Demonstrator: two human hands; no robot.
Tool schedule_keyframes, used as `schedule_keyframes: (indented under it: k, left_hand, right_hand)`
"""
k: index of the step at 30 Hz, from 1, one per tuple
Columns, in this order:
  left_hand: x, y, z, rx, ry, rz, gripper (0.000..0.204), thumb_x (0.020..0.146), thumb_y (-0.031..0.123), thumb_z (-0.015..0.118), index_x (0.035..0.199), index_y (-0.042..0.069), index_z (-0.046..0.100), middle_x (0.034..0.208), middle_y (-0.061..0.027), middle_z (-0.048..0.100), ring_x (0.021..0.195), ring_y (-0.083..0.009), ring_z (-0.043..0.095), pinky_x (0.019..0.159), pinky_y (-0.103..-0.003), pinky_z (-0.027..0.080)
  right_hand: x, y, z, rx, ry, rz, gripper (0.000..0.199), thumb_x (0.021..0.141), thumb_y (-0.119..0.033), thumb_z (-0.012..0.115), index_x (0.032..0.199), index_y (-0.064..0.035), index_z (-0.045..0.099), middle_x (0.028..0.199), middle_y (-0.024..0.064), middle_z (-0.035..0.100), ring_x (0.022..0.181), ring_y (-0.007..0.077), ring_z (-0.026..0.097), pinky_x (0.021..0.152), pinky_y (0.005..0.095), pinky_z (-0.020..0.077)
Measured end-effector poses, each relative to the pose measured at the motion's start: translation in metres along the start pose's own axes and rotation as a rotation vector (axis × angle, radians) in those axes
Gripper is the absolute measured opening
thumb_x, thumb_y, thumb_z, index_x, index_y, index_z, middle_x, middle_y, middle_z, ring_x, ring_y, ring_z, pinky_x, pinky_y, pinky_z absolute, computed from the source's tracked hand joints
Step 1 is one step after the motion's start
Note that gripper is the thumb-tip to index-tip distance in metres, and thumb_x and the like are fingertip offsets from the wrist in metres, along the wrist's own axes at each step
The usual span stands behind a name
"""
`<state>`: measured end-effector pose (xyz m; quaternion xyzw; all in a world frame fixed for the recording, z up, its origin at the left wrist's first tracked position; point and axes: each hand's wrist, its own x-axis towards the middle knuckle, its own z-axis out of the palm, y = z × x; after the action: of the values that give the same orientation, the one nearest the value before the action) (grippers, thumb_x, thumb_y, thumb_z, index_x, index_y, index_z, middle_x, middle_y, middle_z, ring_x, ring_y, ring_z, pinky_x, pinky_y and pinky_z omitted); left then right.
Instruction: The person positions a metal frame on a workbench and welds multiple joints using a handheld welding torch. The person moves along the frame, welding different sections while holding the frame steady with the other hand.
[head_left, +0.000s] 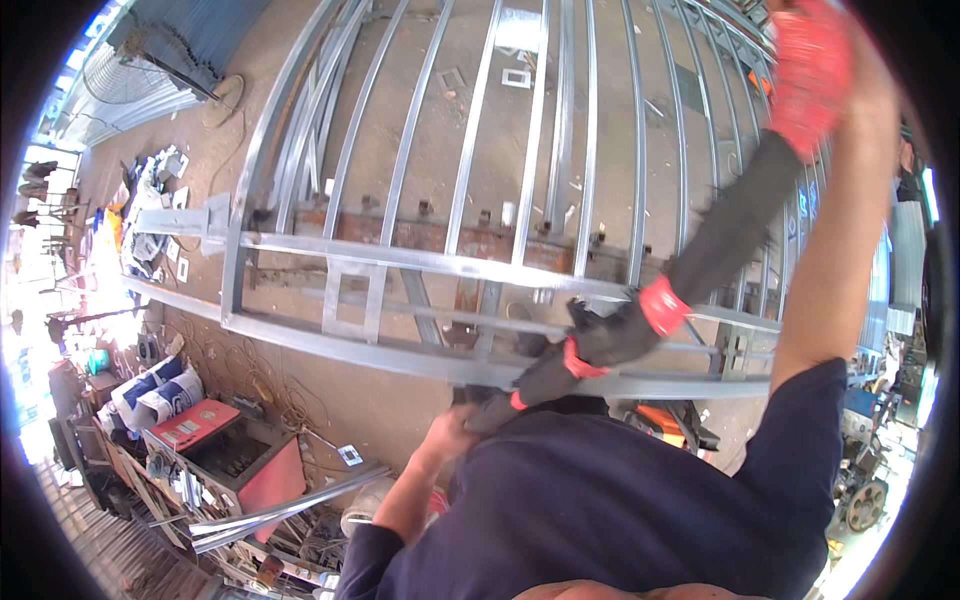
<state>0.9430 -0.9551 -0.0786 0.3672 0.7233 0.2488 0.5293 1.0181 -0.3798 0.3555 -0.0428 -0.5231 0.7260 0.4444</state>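
A long dark sleeve-like piece with red bands runs diagonally across my front, narrow at the lower left and wider toward the upper right. My left hand is closed round its narrow end, close to my dark blue shirt. At the upper right rim, my raised bare forearm meets a red glove at the other end of the dark piece. My right hand is there, gripping that end; its fingers are partly smeared. Behind the piece lies a frame of silvery metal tubes with many parallel bars.
A rusty beam runs under the frame. On the lower left stand a red box-like machine, bent metal strips and white-and-blue sacks. A standing fan is at the upper left. Machinery crowds the right side.
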Motion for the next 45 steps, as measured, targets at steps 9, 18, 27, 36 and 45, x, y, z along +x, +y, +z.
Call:
schedule_keyframes:
  k: [9,18,27,36,45]
  left_hand:
    - [-0.059,-0.041,0.051,-0.575,0.689,-0.528,0.019,0.086,0.011,0.083,0.084,0.006,0.064,0.077,-0.0005,0.070,0.075,-0.0054,0.060,0.065,-0.028,0.052]
    - [-0.032,0.068,0.051,-0.757,0.703,-0.572,0.013,0.088,0.011,0.080,0.090,0.002,0.072,0.077,-0.0019,0.071,0.070,-0.0091,0.065,0.064,-0.027,0.053]
    - [-0.020,0.072,0.042,-0.844,0.703,-0.533,0.010,0.086,-0.003,0.078,0.087,0.001,0.069,0.080,-0.0033,0.071,0.070,-0.0102,0.065,0.062,-0.028,0.053]
    - [-0.013,0.074,0.030,-0.699,0.680,-0.581,0.021,0.085,0.020,0.087,0.088,0.002,0.077,0.076,0.0006,0.072,0.069,-0.0066,0.062,0.064,-0.028,0.052]
    - [-0.026,0.021,0.062,-0.677,0.657,-0.587,0.018,0.088,0.015,0.085,0.095,0.001,0.076,0.080,0.0036,0.070,0.070,-0.0048,0.060,0.064,-0.027,0.049]
  right_hand:
    - [0.056,0.293,-0.150,-0.114,0.544,0.476,0.053,0.100,-0.037,0.071,0.136,0.0005,0.060,0.114,0.0152,0.067,0.086,0.0254,0.070,0.069,0.0407,0.0600]
    - [0.094,0.400,-0.174,0.076,0.566,0.595,0.044,0.104,-0.039,0.062,0.134,-0.0055,0.059,0.093,0.0129,0.066,0.067,0.0238,0.065,0.056,0.0417,0.0566]
    - [0.117,0.443,-0.193,0.112,0.598,0.569,0.042,0.101,-0.038,0.071,0.125,-0.0059,0.057,0.092,0.0132,0.065,0.066,0.0246,0.067,0.058,0.0443,0.0571]
    - [0.122,0.451,-0.193,0.045,0.581,0.535,0.046,0.100,-0.038,0.071,0.127,-0.0047,0.055,0.091,0.0151,0.066,0.065,0.0266,0.067,0.056,0.0442,0.0575]
    - [0.129,0.446,-0.183,-0.058,0.575,0.585,0.041,0.101,-0.034,0.070,0.123,-0.0014,0.061,0.095,0.0130,0.065,0.064,0.0246,0.065,0.055,0.0426,0.0567]
